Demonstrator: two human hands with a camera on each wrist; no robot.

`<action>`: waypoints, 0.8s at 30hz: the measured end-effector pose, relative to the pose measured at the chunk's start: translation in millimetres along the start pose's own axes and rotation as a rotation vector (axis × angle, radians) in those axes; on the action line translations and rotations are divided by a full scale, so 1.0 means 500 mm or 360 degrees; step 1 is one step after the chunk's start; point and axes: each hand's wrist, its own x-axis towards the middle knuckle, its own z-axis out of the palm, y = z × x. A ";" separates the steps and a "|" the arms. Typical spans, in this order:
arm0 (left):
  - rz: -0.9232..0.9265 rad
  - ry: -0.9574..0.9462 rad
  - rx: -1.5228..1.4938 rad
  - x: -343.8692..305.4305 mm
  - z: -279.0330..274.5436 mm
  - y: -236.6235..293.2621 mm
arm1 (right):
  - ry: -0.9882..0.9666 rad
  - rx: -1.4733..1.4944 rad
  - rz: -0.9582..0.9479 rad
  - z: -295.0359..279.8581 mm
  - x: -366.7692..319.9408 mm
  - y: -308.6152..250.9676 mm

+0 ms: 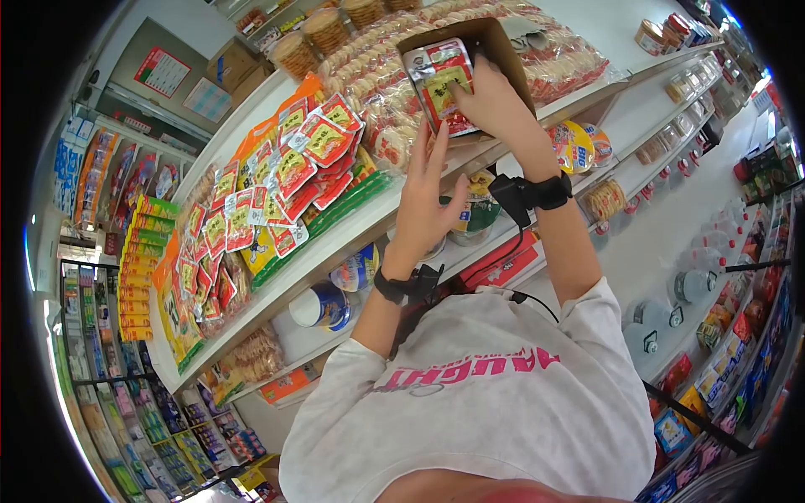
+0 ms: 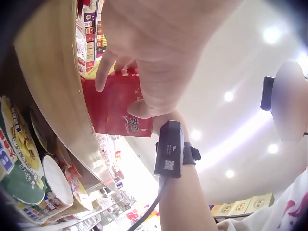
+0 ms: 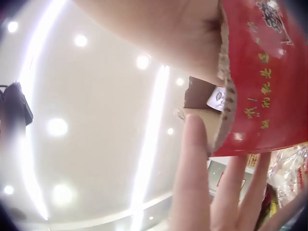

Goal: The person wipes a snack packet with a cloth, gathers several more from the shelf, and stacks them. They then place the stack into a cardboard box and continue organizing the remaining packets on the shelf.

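An open cardboard box (image 1: pixel 513 63), red outside and brown inside, is at the shelf edge in the head view. Red-and-yellow snack packets (image 1: pixel 444 84) fill its left part. My right hand (image 1: pixel 496 101) reaches into the box, thumb on the front packet's face and other fingers at its edge, partly hidden. My left hand (image 1: pixel 426 201) has its fingers stretched along the box's near side, thumb apart. In the left wrist view they lie against the red box wall (image 2: pixel 113 103). The right wrist view shows the torn box rim (image 3: pixel 226 91) with a left fingertip (image 3: pixel 195 127) beside it.
Many loose snack packets (image 1: pixel 293 172) lie piled on the shelf left of the box. Bagged round crackers (image 1: pixel 386 67) lie behind. Below the white shelf edge (image 1: pixel 335 243) stand instant noodle cups (image 1: pixel 323 306). Water bottles (image 1: pixel 650 323) stand on the floor to the right.
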 end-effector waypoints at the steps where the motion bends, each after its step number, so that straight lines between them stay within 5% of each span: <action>1: 0.0010 0.0005 0.0014 0.001 0.000 -0.003 | 0.0129 -0.0013 -0.0125 0.007 -0.001 0.003; 4: 0.0062 0.0005 0.0097 0.003 0.001 -0.007 | -0.0330 0.0274 0.0150 -0.017 0.017 -0.004; 7: 0.0144 -0.0013 0.0207 0.016 -0.008 -0.004 | -0.0423 0.0249 0.0397 -0.041 0.049 0.000; 10: 0.0135 -0.0039 0.0182 0.018 -0.012 -0.006 | -0.0841 0.0281 0.0374 -0.050 0.085 -0.007; 14: 0.0064 -0.0011 0.0105 0.017 -0.015 -0.002 | -0.0624 -0.0325 -0.0158 0.028 0.096 0.046; 17: 0.0053 -0.0017 0.0066 0.018 -0.020 -0.004 | -0.0643 -0.0145 0.0096 0.007 0.099 0.017; 24: 0.0092 -0.0012 0.0139 0.016 -0.016 -0.013 | -0.0553 -0.0080 0.0131 -0.030 0.099 -0.007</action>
